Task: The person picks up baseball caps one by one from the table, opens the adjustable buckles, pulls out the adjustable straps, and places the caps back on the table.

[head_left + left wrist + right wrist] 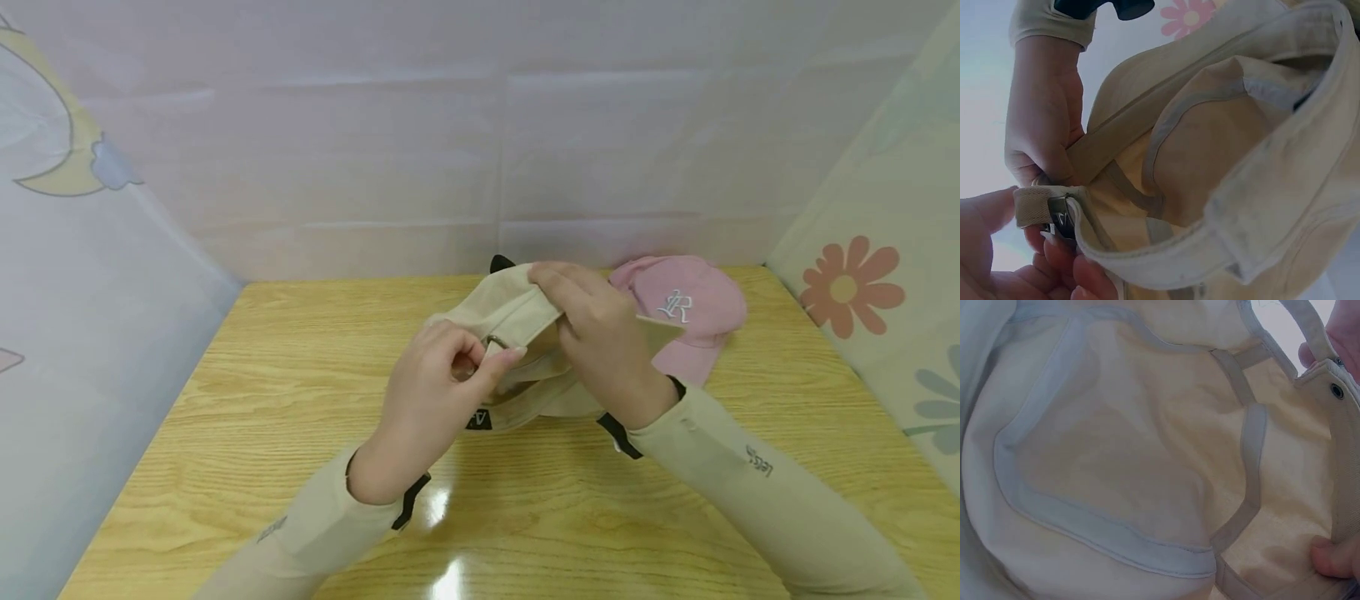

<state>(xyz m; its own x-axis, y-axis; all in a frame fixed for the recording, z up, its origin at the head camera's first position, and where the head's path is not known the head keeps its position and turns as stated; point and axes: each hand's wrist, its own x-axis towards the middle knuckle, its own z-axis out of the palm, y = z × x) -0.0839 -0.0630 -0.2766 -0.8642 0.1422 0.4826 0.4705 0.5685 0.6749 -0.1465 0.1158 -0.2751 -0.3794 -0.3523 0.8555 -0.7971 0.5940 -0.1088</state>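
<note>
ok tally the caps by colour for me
beige baseball cap: 1
pink baseball cap: 1
total: 2 clearly seen; the black bit behind the beige baseball cap is too hidden to identify

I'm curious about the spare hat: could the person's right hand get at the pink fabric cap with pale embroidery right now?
Probably not without letting go: the right hand grips the beige fabric cap. Otherwise, the pink cap looks close by, though partly hidden from above.
</note>
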